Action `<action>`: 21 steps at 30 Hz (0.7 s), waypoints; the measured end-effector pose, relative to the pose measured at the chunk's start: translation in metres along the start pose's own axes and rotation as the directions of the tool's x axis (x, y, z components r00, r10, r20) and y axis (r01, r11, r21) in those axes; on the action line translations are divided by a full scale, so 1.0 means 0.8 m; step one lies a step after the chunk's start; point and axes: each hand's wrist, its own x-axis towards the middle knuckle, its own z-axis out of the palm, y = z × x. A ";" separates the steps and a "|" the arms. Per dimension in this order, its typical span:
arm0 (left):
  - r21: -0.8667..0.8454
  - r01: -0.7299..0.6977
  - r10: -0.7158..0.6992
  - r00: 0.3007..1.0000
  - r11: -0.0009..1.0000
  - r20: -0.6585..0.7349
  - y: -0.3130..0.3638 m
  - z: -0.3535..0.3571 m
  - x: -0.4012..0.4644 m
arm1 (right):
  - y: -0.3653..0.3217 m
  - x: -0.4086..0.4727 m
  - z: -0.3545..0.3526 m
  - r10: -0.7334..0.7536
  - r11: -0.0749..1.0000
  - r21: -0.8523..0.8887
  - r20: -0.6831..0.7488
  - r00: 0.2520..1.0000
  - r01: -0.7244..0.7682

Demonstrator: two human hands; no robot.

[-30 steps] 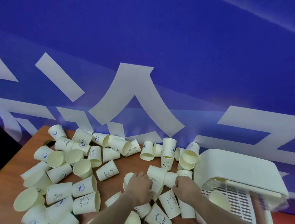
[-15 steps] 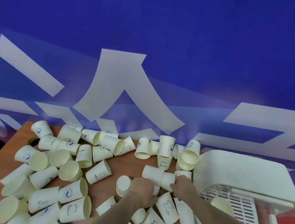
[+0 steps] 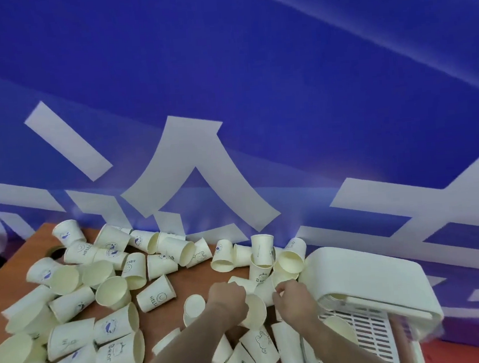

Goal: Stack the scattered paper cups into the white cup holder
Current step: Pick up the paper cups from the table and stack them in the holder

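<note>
Several cream paper cups (image 3: 155, 296) with small blue drawings lie scattered over the brown table (image 3: 180, 283). My left hand (image 3: 227, 298) grips one paper cup (image 3: 254, 313) whose open mouth faces me. My right hand (image 3: 295, 300) is curled right beside it and pinches another cup (image 3: 265, 292) that lies on its side between the two hands. The white cup holder (image 3: 369, 282) stands at the right, just past my right hand. A cup (image 3: 340, 328) lies on the holder's slatted base (image 3: 370, 334).
A blue wall (image 3: 283, 92) with large white shapes rises directly behind the table. Cups are piled thickly at the left and near my forearms. A round hole (image 3: 56, 251) shows in the table at the far left. The table's left edge (image 3: 7, 265) drops to dark floor.
My left hand has raised and turned its cup so the open mouth now faces me. My right hand stays by the holder. The view has shifted slightly.
</note>
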 end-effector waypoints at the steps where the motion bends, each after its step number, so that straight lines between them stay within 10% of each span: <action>1: -0.008 0.011 -0.011 1.000 1.000 -0.013 0.002 -0.004 -0.005 | 0.001 -0.006 -0.007 -0.011 1.000 -0.009 -0.022 1.000 0.010; 21: -0.292 -0.114 0.046 0.972 0.949 -0.231 0.087 -0.058 -0.066 | 0.080 -0.132 -0.100 -0.160 0.986 -0.112 -0.362 0.918 0.127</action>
